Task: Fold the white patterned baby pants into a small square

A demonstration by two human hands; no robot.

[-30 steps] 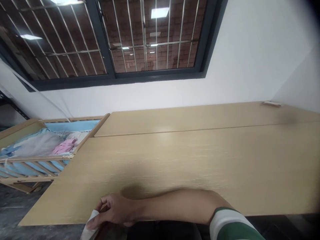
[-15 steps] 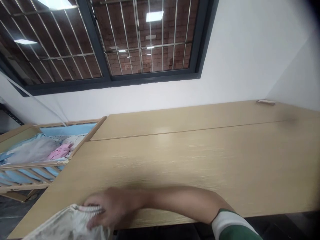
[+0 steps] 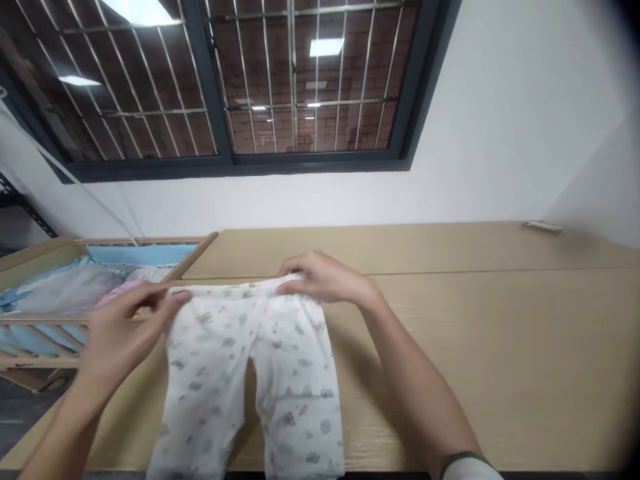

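Note:
A small pair of white pants (image 3: 295, 373) with a grey-green print hangs spread out between my hands, its two legs pointing down toward the near edge of the table. My left hand (image 3: 133, 327) pinches the waistband at its left corner. At the other end of the waistband, my right hand (image 3: 325, 280) grips the cloth between thumb and fingers. The waistband is stretched nearly straight. Behind and below the pants lies the pale wooden tabletop (image 3: 450, 360); the leg ends run out of view at the bottom.
To the left stands a wooden crib (image 3: 45, 327) with blue lining and bedding (image 3: 65, 287). A barred window (image 3: 305, 80) fills the wall behind the table. A thin pale item (image 3: 542, 227) lies at the table's far right corner.
The pants have come up from the lower left and opened out, with the waistband now stretched. My left hand has come into view, and my right hand has moved up and right.

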